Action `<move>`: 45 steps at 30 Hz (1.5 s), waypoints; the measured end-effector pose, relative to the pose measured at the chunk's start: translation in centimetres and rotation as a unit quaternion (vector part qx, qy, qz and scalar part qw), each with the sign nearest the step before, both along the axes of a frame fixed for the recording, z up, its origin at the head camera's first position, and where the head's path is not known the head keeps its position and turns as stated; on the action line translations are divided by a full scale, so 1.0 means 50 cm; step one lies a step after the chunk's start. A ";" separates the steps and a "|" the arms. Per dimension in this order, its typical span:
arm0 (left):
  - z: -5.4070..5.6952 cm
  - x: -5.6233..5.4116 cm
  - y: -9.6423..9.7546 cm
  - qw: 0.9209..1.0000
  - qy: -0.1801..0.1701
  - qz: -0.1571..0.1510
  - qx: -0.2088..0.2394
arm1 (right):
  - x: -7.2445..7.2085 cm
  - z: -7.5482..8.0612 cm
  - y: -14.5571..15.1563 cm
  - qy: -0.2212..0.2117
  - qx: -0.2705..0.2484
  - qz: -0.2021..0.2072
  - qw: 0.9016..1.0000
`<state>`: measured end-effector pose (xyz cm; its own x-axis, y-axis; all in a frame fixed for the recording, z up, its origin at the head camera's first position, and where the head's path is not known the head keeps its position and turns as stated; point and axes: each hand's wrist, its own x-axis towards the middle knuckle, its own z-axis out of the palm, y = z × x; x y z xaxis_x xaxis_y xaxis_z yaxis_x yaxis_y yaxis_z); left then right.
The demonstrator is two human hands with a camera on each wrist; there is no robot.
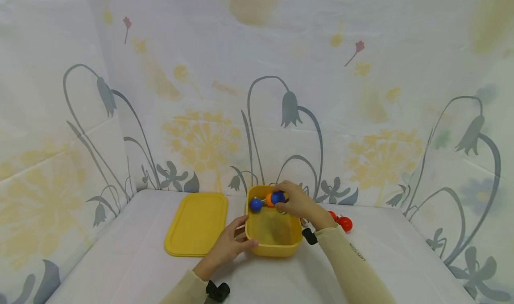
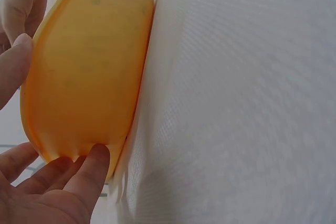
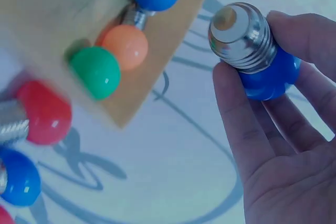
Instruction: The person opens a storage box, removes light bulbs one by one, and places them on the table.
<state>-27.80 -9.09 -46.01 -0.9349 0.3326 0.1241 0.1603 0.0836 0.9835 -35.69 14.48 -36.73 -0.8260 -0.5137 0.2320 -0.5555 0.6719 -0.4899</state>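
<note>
My right hand (image 1: pixel 297 201) pinches a blue light bulb (image 3: pixel 270 77) between thumb and fingers. Its silver screw base faces the right wrist camera; in the head view the bulb is over the far part of a yellow plastic box (image 1: pixel 275 250). Inside the box lie another blue bulb (image 1: pixel 255 204), an orange bulb (image 3: pixel 126 46) and a green bulb (image 3: pixel 95 72). My left hand (image 1: pixel 230 244) holds the box at its near left corner. In the left wrist view its fingertips (image 2: pixel 97 156) press on the outer wall, with the thumb by the rim.
A flat yellow lid (image 1: pixel 196 223) lies left of the box. To the right, partly behind my right forearm, are red bulbs (image 1: pixel 345 224). The right wrist view also shows a blue bulb (image 3: pixel 20 177) outside the box. A flower-printed cloth (image 1: pixel 261 130) hangs behind the white table.
</note>
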 end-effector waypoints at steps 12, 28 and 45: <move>-0.004 -0.004 0.000 1.000 -0.020 0.007 -0.009 | 0.045 -0.012 0.117 0.056 -0.069 0.002 0.996; -0.002 -0.004 -0.004 1.000 -0.010 0.005 -0.022 | 0.067 -0.107 0.173 -0.004 -0.053 -0.098 0.994; -0.006 -0.004 -0.002 1.000 -0.010 0.007 -0.019 | 0.062 -0.157 0.175 -0.033 -0.004 -0.135 0.990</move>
<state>-28.01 -9.18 -46.29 -0.9417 0.3237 0.0919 0.1384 0.1237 0.9826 -32.58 23.22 -44.57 -0.9466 -0.2697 0.1769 -0.3225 0.7873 -0.5255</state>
